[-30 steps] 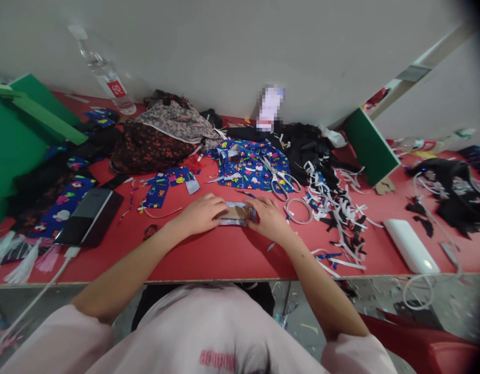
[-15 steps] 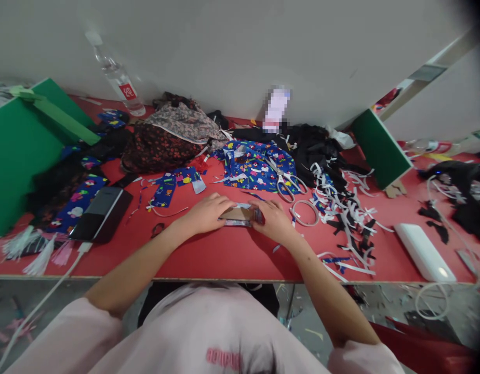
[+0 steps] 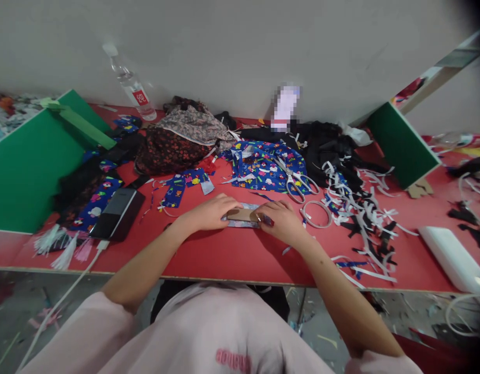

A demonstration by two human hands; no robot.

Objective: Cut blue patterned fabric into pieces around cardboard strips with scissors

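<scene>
A brown cardboard strip [image 3: 242,214] lies flat on a small piece of printed fabric [image 3: 243,225], whose pale side shows above and below it. At the left end, my left hand [image 3: 214,212] has its fingers closed over the strip and cloth. My right hand [image 3: 279,221] pinches the opposite end, with a dark bit of the fabric showing by the fingertips. Both hands rest on the red table [image 3: 224,254]. Just beyond my right hand are scissors [image 3: 296,182] on blue printed fabric [image 3: 251,169] and a pale ring [image 3: 317,214].
At left, a black power bank [image 3: 117,214] with a cable stands near a green board [image 3: 25,182]. Behind are a water bottle [image 3: 133,91], floral cloth [image 3: 173,148] and a phone [image 3: 285,109]. Ribbon scraps [image 3: 364,223] and a white power bank [image 3: 452,257] lie right.
The strip now lies flatter on the fabric, with more of the pale cloth showing above and below it. My right fingers have shifted slightly. The whole view has swung a little left.
</scene>
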